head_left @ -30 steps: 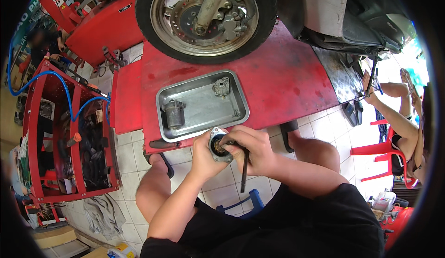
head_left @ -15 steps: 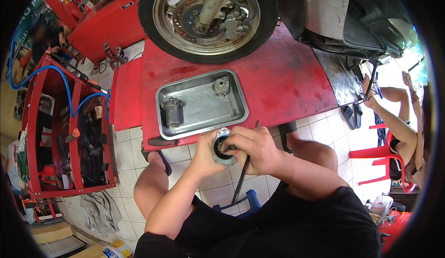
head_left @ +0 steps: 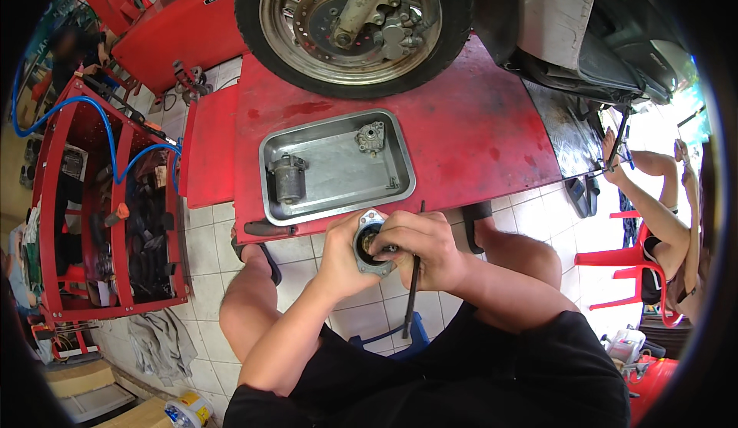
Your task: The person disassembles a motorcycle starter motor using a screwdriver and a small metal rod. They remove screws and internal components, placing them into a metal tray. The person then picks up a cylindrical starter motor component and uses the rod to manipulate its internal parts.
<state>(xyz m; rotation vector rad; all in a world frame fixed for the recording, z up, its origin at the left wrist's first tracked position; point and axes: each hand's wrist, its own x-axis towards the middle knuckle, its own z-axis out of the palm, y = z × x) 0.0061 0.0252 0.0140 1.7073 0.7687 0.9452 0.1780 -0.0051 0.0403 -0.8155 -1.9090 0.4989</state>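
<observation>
Steel tray [head_left: 338, 173] on a red tabletop [head_left: 480, 151] holds a cylindrical metal part [head_left: 289, 180]; nearer the person, the left hand [head_left: 342, 250] wraps its fingers around a grey flanged housing [head_left: 360, 250]. Right hand [head_left: 424, 250] fingers dip into its bore, any pinch there hidden; the slim dark rod [head_left: 412, 297] tucked alongside hangs straighter than moments ago, attention seemingly staying inside.

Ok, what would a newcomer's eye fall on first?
Probably the large black-tyred motorcycle wheel at top centre. Next, the rectangular silver metal tray on the flat red platform. Then, below the tray, the left hand holding a grey metal housing with a round opening, the right hand at it.
</observation>
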